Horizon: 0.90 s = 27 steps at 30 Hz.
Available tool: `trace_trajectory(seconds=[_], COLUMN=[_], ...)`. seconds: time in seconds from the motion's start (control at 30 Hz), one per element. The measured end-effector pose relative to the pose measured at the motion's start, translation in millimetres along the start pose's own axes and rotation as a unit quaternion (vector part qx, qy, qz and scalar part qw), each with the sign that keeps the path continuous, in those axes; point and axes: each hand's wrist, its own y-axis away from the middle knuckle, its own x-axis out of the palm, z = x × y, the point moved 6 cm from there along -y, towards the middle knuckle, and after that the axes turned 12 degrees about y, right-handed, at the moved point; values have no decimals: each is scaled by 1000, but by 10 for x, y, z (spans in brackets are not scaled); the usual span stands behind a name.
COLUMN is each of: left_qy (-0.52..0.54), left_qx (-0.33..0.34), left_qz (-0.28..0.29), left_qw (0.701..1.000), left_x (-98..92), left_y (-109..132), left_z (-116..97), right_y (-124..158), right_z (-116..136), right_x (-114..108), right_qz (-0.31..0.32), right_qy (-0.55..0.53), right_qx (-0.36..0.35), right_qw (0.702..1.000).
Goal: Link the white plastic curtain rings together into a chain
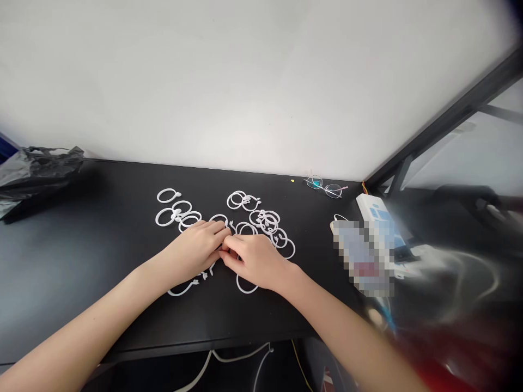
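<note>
a person's left hand [200, 245] and right hand [257, 258] meet over a black desk [126, 182], fingers [218, 237] curled inward; whether they pinch anything cannot be told. white rings [176, 214] lie scattered around them, some seemingly closed, others showing loose ends, suggesting work partway along.

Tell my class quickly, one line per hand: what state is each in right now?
Left hand: fingers bent, tips at the right hand's; whether it grips one of the white rings cannot be told.
Right hand: fingers curled in; its hold is hidden too.
</note>
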Motion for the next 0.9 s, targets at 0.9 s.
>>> trace_trajectory(seconds=[0.9], left_qy=[-4], left_qx=[5], left_qz=[-4], left_qw=[1000], left_x=[-13], left_y=[2], left_z=[-4], right_y=[-15], right_z=[-27], right_x=[7], right_qz=[5], right_qy=[-7], right_qx=[6], right_qw=[1000])
